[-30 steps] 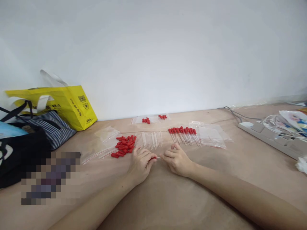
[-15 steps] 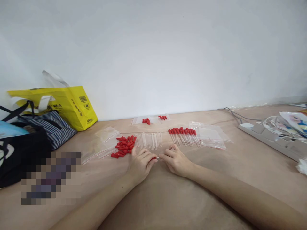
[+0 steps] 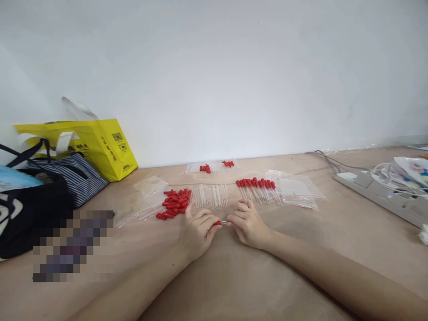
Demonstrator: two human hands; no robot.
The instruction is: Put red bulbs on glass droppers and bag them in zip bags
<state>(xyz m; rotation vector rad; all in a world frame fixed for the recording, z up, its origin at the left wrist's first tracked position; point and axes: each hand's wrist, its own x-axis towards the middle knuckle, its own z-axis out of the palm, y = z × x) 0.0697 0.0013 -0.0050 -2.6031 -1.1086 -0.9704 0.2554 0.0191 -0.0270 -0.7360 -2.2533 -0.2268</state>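
Observation:
Between thumb and fingers my left hand (image 3: 200,229) pinches a red rubber bulb (image 3: 217,223). My right hand (image 3: 248,225) is closed on a thin clear tube (image 3: 224,222), whose other end meets the bulb. Just beyond my left hand lies a pile of red bulbs (image 3: 173,205). A row of bare clear tubes (image 3: 209,196) lies to the right of that pile. Farther right, several tubes topped with red bulbs (image 3: 256,183) lie side by side, past my right hand.
Clear plastic bags (image 3: 297,191) lie at the right, others (image 3: 147,200) at the left. More small red bulbs (image 3: 228,164) are near the wall. A yellow bag (image 3: 117,149) and striped bag (image 3: 83,178) stand left; a power strip (image 3: 377,198) with cables is right.
The hands are slightly farther apart, and more of the clear tube shows between them. The whole view has shifted a little.

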